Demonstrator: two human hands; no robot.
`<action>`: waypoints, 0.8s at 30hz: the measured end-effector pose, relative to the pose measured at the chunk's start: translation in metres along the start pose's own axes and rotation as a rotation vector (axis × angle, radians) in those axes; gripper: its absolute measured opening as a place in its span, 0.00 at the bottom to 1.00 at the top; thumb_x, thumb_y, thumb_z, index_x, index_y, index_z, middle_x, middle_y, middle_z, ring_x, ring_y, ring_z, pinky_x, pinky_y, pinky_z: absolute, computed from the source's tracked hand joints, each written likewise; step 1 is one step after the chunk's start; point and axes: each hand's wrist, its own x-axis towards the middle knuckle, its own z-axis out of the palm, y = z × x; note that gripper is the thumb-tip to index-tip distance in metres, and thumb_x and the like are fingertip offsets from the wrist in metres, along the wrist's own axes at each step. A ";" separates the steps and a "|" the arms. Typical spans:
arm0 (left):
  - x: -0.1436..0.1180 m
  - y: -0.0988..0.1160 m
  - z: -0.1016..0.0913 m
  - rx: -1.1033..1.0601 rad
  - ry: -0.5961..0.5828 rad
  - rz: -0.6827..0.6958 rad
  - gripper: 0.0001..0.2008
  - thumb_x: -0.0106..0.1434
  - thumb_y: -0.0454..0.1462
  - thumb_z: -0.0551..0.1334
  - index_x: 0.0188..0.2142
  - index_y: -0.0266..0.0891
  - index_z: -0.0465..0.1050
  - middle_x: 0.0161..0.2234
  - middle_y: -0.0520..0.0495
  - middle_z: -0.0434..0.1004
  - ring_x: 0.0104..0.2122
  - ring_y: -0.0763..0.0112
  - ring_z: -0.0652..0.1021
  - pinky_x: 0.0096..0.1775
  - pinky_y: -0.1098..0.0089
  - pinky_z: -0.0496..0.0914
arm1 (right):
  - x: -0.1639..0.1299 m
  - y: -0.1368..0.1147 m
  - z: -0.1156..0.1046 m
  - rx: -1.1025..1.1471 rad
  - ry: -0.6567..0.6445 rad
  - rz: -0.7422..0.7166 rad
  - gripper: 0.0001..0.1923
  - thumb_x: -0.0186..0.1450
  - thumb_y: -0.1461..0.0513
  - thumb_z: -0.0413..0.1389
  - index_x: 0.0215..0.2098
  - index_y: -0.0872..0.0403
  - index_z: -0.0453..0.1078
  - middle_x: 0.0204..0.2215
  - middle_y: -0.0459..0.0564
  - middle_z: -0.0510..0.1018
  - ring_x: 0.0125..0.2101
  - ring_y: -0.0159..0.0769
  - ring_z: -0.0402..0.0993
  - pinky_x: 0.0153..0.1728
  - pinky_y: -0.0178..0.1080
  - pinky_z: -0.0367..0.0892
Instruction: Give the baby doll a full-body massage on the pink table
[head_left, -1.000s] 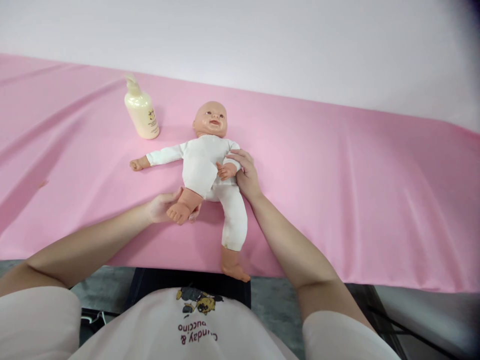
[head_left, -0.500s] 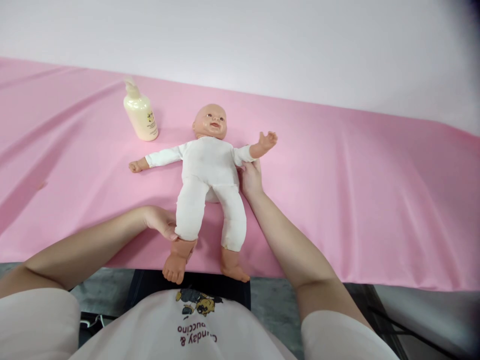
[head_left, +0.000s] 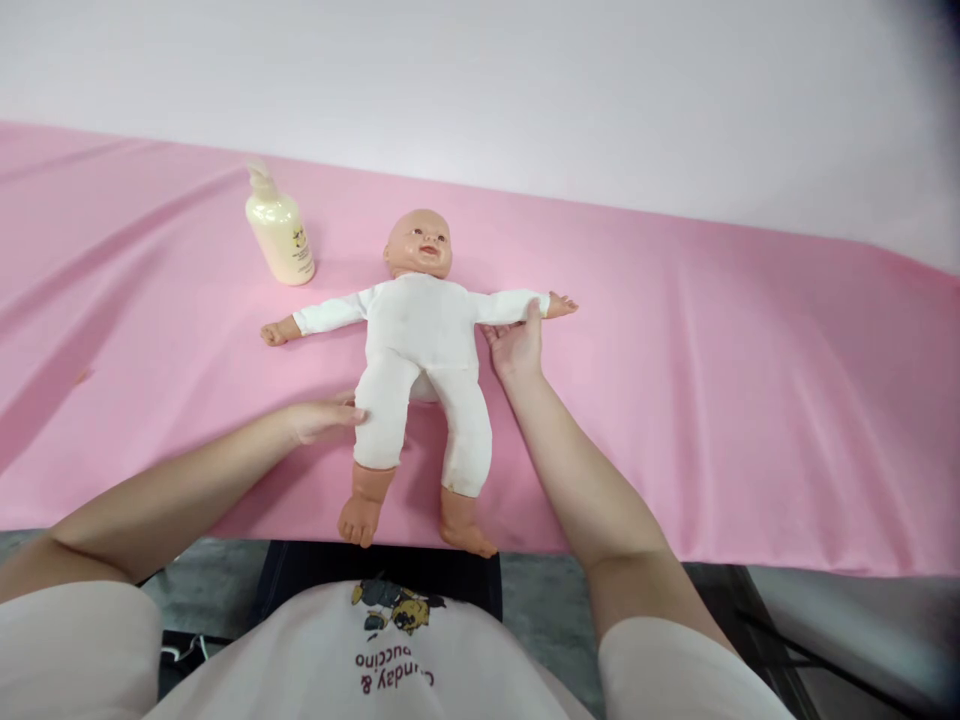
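A baby doll [head_left: 421, 320] with a bald head and a white cloth body lies face up, its arms spread wide. My left hand [head_left: 319, 418] cups the doll's leg on the left, thumb against its side and most fingers hidden beneath. Under the doll's arm on the right is my right hand [head_left: 517, 345], palm up, with the thumb against the sleeve near the wrist and the fingers toward the doll's side. Both of the doll's feet point to the table's near edge.
A cream pump bottle [head_left: 281, 235] stands on the pink cloth [head_left: 637, 400] beyond the doll's hand on the left. The cloth covers the table and has several folds. Behind it rises a white wall [head_left: 480, 90].
The doll's arm on the right has straightened outward and lowered. My right hand has shifted outward along it. My left hand has moved up the leg from the ankle, and that foot has shifted slightly.
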 end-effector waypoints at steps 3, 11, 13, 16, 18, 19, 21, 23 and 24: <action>0.002 -0.002 -0.002 -0.109 0.058 -0.046 0.42 0.57 0.56 0.70 0.65 0.39 0.65 0.59 0.37 0.75 0.57 0.49 0.77 0.52 0.59 0.75 | 0.007 -0.002 -0.008 -0.052 -0.019 -0.089 0.40 0.64 0.31 0.36 0.63 0.40 0.62 0.64 0.55 0.67 0.54 0.44 0.75 0.47 0.52 0.76; 0.006 0.009 0.015 0.046 0.167 -0.002 0.39 0.58 0.42 0.72 0.65 0.39 0.61 0.49 0.39 0.79 0.44 0.58 0.81 0.42 0.62 0.75 | 0.005 -0.007 -0.003 0.158 0.226 -0.034 0.37 0.66 0.40 0.47 0.70 0.37 0.46 0.67 0.55 0.62 0.55 0.37 0.75 0.51 0.49 0.74; 0.008 0.011 0.018 0.086 0.183 0.015 0.38 0.58 0.43 0.72 0.64 0.39 0.62 0.49 0.39 0.78 0.44 0.58 0.81 0.41 0.63 0.74 | 0.004 -0.007 0.002 0.144 0.200 -0.056 0.37 0.65 0.41 0.50 0.69 0.39 0.49 0.63 0.55 0.67 0.52 0.37 0.76 0.49 0.47 0.74; 0.013 0.010 0.018 0.089 0.294 0.128 0.40 0.55 0.44 0.74 0.63 0.44 0.59 0.58 0.38 0.71 0.54 0.55 0.76 0.45 0.63 0.74 | 0.003 -0.008 0.009 0.164 0.174 -0.043 0.36 0.62 0.47 0.55 0.66 0.43 0.54 0.57 0.53 0.71 0.48 0.36 0.77 0.47 0.44 0.75; 0.017 0.010 0.017 0.073 0.404 0.228 0.43 0.53 0.46 0.75 0.62 0.46 0.56 0.61 0.38 0.65 0.57 0.55 0.73 0.47 0.62 0.74 | 0.001 -0.011 0.013 0.198 0.171 -0.037 0.35 0.59 0.51 0.57 0.64 0.45 0.58 0.55 0.52 0.72 0.46 0.35 0.77 0.46 0.43 0.74; 0.018 0.009 0.017 0.083 0.455 0.269 0.44 0.52 0.47 0.75 0.61 0.47 0.54 0.62 0.39 0.64 0.57 0.57 0.73 0.48 0.62 0.74 | 0.001 -0.012 0.015 0.215 0.168 -0.030 0.35 0.58 0.53 0.58 0.63 0.46 0.60 0.54 0.51 0.73 0.45 0.35 0.77 0.46 0.42 0.74; 0.019 0.009 0.016 0.161 0.559 0.327 0.45 0.52 0.46 0.76 0.61 0.48 0.51 0.60 0.41 0.63 0.52 0.62 0.74 0.47 0.63 0.74 | -0.001 -0.014 0.018 0.240 0.156 -0.005 0.36 0.56 0.56 0.58 0.63 0.48 0.61 0.49 0.50 0.75 0.43 0.35 0.77 0.45 0.41 0.74; 0.018 0.009 0.014 0.290 0.642 0.353 0.45 0.53 0.45 0.75 0.61 0.48 0.50 0.58 0.43 0.62 0.48 0.66 0.74 0.46 0.65 0.73 | -0.003 -0.016 0.021 0.254 0.142 0.026 0.39 0.55 0.57 0.58 0.64 0.49 0.59 0.44 0.49 0.77 0.42 0.34 0.77 0.44 0.40 0.74; 0.017 0.009 0.013 0.359 0.678 0.364 0.44 0.54 0.45 0.75 0.62 0.48 0.50 0.57 0.43 0.62 0.48 0.67 0.73 0.47 0.65 0.73 | -0.004 -0.018 0.022 0.254 0.137 0.037 0.40 0.54 0.58 0.58 0.65 0.50 0.58 0.42 0.48 0.77 0.41 0.34 0.77 0.44 0.40 0.73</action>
